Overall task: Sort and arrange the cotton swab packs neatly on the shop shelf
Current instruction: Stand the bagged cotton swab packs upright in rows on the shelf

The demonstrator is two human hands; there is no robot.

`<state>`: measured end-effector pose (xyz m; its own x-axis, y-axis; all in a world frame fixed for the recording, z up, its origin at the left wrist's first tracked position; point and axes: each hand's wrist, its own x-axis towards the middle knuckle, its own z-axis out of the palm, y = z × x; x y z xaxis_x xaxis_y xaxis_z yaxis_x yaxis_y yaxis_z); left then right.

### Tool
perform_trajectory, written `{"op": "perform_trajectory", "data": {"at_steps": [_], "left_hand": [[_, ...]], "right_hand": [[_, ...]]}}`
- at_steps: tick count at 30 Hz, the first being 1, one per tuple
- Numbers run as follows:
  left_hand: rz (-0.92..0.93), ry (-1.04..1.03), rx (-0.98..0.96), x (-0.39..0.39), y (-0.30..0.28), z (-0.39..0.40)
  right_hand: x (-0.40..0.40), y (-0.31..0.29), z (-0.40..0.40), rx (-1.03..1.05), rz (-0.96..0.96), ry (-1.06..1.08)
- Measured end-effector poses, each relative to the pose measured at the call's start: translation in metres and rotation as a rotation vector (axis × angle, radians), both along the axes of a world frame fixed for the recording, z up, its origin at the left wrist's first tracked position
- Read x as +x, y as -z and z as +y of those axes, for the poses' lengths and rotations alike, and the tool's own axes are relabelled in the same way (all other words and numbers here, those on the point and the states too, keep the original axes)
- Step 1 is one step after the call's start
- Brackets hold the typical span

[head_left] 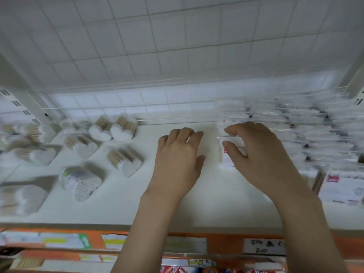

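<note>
Heart-shaped swab packs point(120, 133) lay toward the shelf point(216, 203) left end. The right hand point(262, 154) pinched a clear pack point(229, 148); the left hand point(177, 160) rested relaxed, holding nothing.

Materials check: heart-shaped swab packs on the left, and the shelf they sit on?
Heart-shaped swab packs: likely clear, glossy plastic cases, since tan sticks, probably wood or bamboo, and white cotton-like tips show through; blur leaves it open. Shelf: smooth matte white board, possibly painted metal or laminate.

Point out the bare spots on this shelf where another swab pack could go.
Bare shelf runs along the front edge, below both hands, and behind the left hand up to the back rail. Left of that, heart-shaped packs lie scattered with narrow gaps. Right, beyond the right hand, the stacked packs are crowded.
</note>
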<state>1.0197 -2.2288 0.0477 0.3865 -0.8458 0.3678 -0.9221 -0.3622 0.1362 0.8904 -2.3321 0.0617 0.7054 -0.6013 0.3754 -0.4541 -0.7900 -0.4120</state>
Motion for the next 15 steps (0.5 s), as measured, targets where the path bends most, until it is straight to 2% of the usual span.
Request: {"op": "perform_trajectory", "data": {"at_steps": [7,15], "left_hand": [[0.002,-0.173,-0.020,0.067,-0.012,0.104],[0.026,-0.346,-0.051,0.172,-0.020,0.268]], "right_hand": [[0.065,0.012,0.068,0.024,0.069,-0.077],[0.178,0.016,0.200,0.009,0.031,-0.148]]}}
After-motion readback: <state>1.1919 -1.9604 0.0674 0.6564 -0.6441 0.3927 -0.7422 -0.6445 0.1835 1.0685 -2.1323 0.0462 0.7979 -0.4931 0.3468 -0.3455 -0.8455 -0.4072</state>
